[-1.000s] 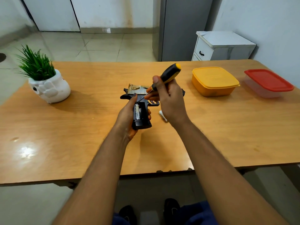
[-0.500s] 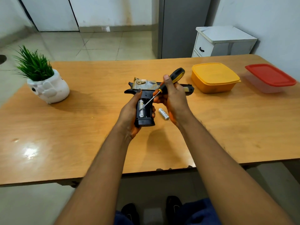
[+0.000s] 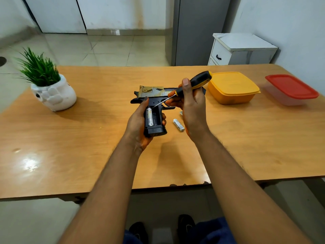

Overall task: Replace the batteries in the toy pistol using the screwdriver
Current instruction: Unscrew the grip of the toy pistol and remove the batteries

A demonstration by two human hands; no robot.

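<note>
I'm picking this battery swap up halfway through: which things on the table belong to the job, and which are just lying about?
In the job:
- toy pistol, gripped in the left hand
- screwdriver, in the right hand, tip at the open grip
- battery in the grip
- loose battery on the table

Lying about:
- potted plant
- yellow container
- red-lidded container

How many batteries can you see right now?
2. One battery sits in the open grip compartment of the toy pistol held by the left hand; another battery lies on the table beside it. The right hand may hide more.
</note>
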